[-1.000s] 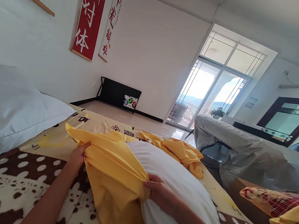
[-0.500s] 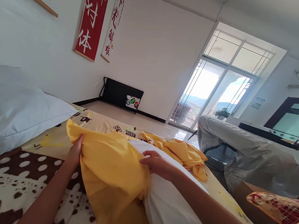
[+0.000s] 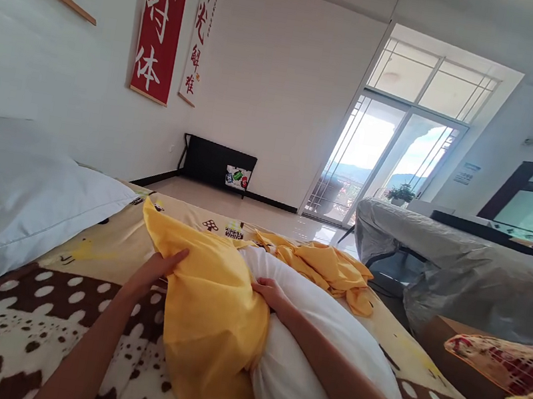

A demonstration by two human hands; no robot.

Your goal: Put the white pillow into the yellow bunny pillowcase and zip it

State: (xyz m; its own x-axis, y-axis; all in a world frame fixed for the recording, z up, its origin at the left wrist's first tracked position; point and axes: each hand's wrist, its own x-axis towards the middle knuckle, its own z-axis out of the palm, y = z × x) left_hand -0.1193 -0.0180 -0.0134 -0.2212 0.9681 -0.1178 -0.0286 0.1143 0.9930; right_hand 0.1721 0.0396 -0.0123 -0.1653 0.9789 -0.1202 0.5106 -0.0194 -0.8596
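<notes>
A yellow pillowcase [image 3: 209, 305] lies in front of me, drawn partway over a white pillow [image 3: 320, 370]. My left hand [image 3: 161, 270] grips the left side of the pillowcase, thumb on top and the other fingers hidden beneath the cloth. At the opening's edge, my right hand [image 3: 270, 293] pinches the yellow fabric where it meets the pillow. The pillow's uncovered part extends to the right under my right forearm. Just beyond it, a crumpled yellow cloth [image 3: 324, 266] rests on the bed.
A patterned brown and cream blanket [image 3: 74, 294] covers the bed. Another white pillow [image 3: 42, 211] lies at left. To the right stand a plastic-draped piece of furniture [image 3: 477, 273] and a cardboard box [image 3: 450, 350] beside a red netted bundle [image 3: 498, 361].
My left hand has moved right with the pillowcase's left side, its thumb now over the cloth. My right hand has closed more tightly at the opening's edge.
</notes>
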